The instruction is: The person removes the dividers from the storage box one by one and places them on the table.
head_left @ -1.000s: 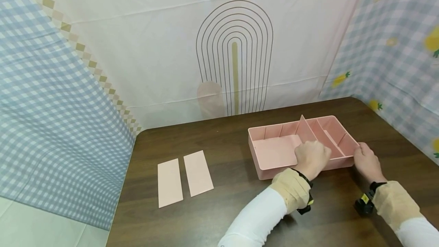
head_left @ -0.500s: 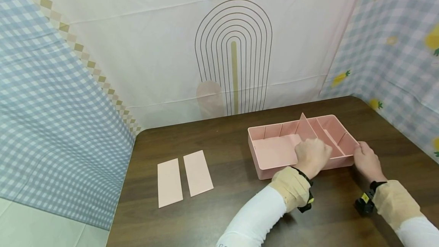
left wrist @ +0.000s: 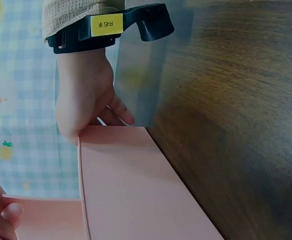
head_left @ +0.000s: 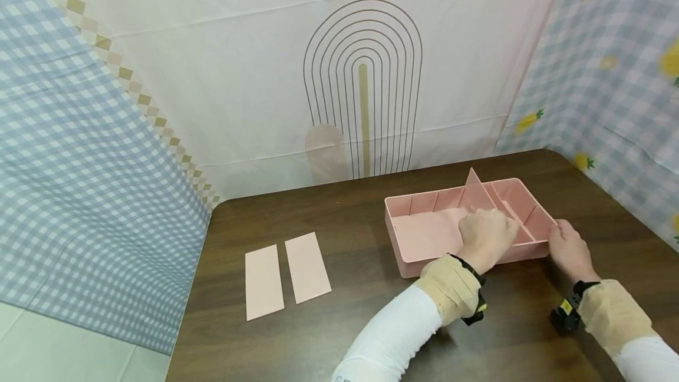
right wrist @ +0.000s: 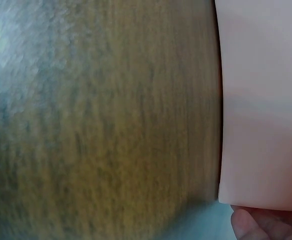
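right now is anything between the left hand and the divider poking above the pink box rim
Nothing visible: the left hand pinches the divider by its edge, while the right hand holds the right end of the pink box.

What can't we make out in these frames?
Head view: near end of the held divider, hidden by the left grip.
Head view: near right corner of the box, hidden by the right grip.
Head view: lettering on the left sleeve, cut by the bottom edge.
Left wrist view: most of the left grip, cut by the left edge.
Right wrist view: right grip, mostly below the bottom edge.
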Tool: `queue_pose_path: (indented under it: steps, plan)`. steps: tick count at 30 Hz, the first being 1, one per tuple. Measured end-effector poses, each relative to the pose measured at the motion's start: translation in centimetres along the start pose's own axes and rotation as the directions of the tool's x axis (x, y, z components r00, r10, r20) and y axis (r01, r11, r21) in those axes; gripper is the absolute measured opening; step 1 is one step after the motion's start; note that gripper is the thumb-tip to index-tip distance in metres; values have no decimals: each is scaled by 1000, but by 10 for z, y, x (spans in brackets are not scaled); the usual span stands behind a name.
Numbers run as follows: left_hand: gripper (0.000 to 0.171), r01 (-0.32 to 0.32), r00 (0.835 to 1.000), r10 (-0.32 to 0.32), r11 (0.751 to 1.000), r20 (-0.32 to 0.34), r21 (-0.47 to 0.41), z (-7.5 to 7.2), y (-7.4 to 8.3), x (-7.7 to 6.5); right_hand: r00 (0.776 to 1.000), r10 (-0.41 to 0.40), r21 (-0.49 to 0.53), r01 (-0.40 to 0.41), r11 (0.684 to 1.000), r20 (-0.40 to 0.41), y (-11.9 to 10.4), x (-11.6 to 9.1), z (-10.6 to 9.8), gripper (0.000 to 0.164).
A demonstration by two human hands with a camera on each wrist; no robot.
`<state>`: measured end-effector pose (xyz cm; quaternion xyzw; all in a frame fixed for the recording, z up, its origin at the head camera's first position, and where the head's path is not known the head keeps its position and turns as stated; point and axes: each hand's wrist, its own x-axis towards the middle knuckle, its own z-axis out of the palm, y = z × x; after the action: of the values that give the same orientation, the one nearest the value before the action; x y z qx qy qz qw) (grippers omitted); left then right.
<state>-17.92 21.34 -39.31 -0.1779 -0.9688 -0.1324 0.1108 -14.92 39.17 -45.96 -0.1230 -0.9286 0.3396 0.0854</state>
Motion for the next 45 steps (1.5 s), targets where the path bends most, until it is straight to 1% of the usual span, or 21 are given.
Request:
queue_pose_path:
  steps: [2,4,6,9,11,12,14,17,18,25,28,34,37,42,45]
  plan:
    - [41,3,1000,-3,1000,0,2,-1,0,0,1000,3,-1,-3,1000,2,0,0,0,46]
    - [44,4,1000,-4,1000,-26,-3,-3,1,0,1000,4,-3,-4,1000,1,0,0,0,45]
    - [45,-6,999,6,1000,-44,-9,-5,2,-1,1000,2,-4,-2,1000,-4,-1,0,0,45]
    - [45,-24,999,23,1000,-47,-17,-8,2,-1,1000,3,-1,-3,1000,2,-1,0,0,46]
    - [44,-31,998,31,999,-47,-13,-9,2,-2,1000,6,3,-6,1000,9,-1,0,0,46]
    - [44,-35,998,35,999,-61,-4,-9,2,-2,1000,5,1,-5,1000,8,-1,-1,0,46]
    - [47,-35,993,37,999,-112,15,-8,2,-2,1000,3,0,-3,1000,5,-1,-1,0,46]
    - [50,-32,980,39,999,-194,37,-6,0,-2,1000,-3,-5,3,1000,-6,-1,-1,1,45]
    - [50,-34,977,42,999,-211,43,-5,-1,-2,1000,-4,-7,4,1000,-11,-1,-1,1,45]
    - [49,-61,961,66,998,-270,25,-5,-4,-3,1000,2,-10,-2,1000,-2,1,1,0,45]
    - [50,-73,953,79,997,-292,31,-6,-5,-3,1000,6,-12,-6,1000,-2,2,2,1,45]
    - [50,-90,943,100,995,-318,45,-8,-5,-5,1000,6,-10,-6,1000,-4,3,2,1,45]
    - [50,-100,941,108,994,-320,43,-9,-5,-6,1000,5,-7,-5,1000,-4,4,2,1,45]
    - [49,-103,949,103,995,-299,13,-11,-6,-7,1000,1,-5,-1,1000,-9,3,2,1,45]
    - [45,-108,958,103,994,-267,-3,-13,-5,-10,1000,-2,-2,2,1000,-14,2,1,1,45]
